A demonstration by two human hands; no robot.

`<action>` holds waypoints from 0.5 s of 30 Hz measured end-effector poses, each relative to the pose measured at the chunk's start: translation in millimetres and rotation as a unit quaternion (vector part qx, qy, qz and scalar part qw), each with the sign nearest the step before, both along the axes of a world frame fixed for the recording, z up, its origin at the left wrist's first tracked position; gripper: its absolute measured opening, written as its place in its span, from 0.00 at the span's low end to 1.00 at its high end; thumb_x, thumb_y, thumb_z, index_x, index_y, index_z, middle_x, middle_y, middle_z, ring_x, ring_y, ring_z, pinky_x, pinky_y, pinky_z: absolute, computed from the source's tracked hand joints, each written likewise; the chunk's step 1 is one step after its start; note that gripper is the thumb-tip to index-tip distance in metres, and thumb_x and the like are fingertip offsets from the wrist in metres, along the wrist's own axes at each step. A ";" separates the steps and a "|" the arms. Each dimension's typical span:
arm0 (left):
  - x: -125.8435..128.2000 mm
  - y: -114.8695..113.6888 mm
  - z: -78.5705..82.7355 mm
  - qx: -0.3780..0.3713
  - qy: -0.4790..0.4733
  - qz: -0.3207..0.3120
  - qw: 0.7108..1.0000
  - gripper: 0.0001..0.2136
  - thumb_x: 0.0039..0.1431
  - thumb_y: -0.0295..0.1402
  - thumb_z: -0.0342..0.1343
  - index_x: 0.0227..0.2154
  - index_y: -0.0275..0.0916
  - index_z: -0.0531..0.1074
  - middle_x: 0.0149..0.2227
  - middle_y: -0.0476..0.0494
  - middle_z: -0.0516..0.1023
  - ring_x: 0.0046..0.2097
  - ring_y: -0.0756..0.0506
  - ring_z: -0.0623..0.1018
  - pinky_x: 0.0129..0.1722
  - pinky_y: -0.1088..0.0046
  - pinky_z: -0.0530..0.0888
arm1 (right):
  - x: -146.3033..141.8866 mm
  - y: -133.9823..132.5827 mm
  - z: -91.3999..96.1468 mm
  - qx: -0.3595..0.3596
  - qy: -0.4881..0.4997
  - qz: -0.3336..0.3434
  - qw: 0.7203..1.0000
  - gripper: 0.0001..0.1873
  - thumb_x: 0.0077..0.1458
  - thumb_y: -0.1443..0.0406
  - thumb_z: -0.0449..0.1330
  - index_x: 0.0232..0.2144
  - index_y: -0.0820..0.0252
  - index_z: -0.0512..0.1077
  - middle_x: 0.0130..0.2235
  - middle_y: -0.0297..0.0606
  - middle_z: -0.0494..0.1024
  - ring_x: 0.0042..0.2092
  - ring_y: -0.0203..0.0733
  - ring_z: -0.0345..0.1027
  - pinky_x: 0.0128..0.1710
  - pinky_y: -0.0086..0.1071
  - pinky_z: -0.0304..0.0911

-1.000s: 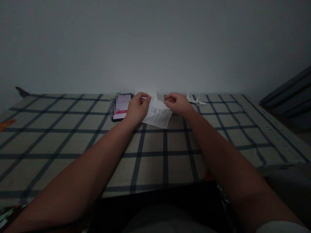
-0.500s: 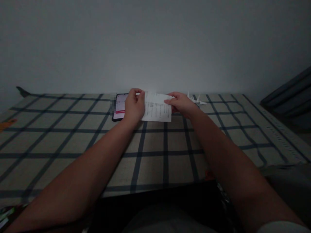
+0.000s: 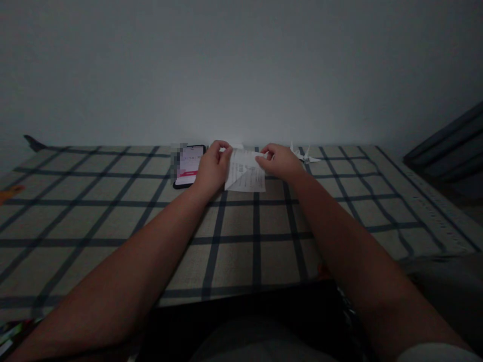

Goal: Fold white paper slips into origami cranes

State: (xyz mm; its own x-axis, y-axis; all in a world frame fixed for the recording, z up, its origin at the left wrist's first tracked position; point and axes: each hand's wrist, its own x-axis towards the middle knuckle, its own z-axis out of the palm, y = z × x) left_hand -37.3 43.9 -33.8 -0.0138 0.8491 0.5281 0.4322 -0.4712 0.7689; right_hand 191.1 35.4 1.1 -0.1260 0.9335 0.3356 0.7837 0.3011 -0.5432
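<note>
A white printed paper slip [image 3: 245,173] is held between both hands above the far middle of the checked cloth [image 3: 234,236]. My left hand [image 3: 213,168] pinches its left edge near the top. My right hand [image 3: 279,161] pinches its upper right corner, and part of the slip is folded over into a slanted flap. A lit phone [image 3: 188,166] with a pink and white screen lies flat just left of my left hand. A small white folded paper crane [image 3: 305,155] sits right of my right hand.
The cloth ends at a plain pale wall [image 3: 241,70]. A dark slanted object [image 3: 449,146] stands at the far right. An orange bit [image 3: 9,193] lies at the left edge. Dark clothing [image 3: 241,322] fills the near bottom.
The slip was tilted, then spread flat and wide between the hands; now the hands are closer together and the slip is narrower, with a corner folded over.
</note>
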 end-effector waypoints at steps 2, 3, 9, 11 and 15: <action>1.5 -3.5 1.7 -0.022 -0.005 -0.039 0.999 0.04 0.68 0.37 0.55 0.41 0.45 0.71 0.24 0.52 0.70 0.25 0.47 0.69 0.24 0.72 0.61 | 1.3 3.0 -3.1 0.085 0.011 0.014 0.996 0.11 0.60 0.60 0.65 0.40 0.61 0.80 0.40 0.44 0.77 0.42 0.48 0.70 0.49 0.45 0.68; 2.3 -5.0 2.6 -0.026 -0.006 -0.050 0.998 0.04 0.68 0.37 0.54 0.41 0.45 0.71 0.24 0.52 0.70 0.25 0.47 0.70 0.24 0.72 0.61 | 1.6 4.6 -4.4 0.117 0.022 0.014 0.993 0.11 0.60 0.61 0.65 0.41 0.61 0.81 0.42 0.46 0.77 0.44 0.50 0.70 0.51 0.45 0.67; 6.8 -14.0 8.9 -0.009 0.022 -0.059 0.998 0.05 0.67 0.38 0.56 0.39 0.44 0.72 0.27 0.51 0.72 0.29 0.47 0.72 0.28 0.71 0.64 | -2.7 4.6 -1.0 0.174 0.057 0.057 0.981 0.05 0.60 0.65 0.65 0.38 0.57 0.81 0.42 0.45 0.78 0.50 0.52 0.71 0.57 0.47 0.65; 8.2 -16.9 10.1 -0.018 0.036 -0.079 0.996 0.07 0.67 0.40 0.56 0.39 0.44 0.73 0.27 0.51 0.73 0.29 0.47 0.72 0.29 0.71 0.65 | -6.3 1.3 2.0 0.157 0.075 0.126 0.977 0.05 0.60 0.64 0.64 0.36 0.58 0.80 0.41 0.43 0.80 0.48 0.49 0.72 0.54 0.43 0.66; 10.1 -19.4 10.3 -0.015 0.046 -0.103 0.994 0.08 0.68 0.41 0.56 0.39 0.43 0.73 0.26 0.52 0.72 0.29 0.48 0.70 0.29 0.70 0.63 | -12.9 -5.5 4.8 0.108 0.106 0.182 0.972 0.07 0.61 0.62 0.63 0.35 0.58 0.79 0.39 0.42 0.81 0.43 0.45 0.73 0.48 0.39 0.67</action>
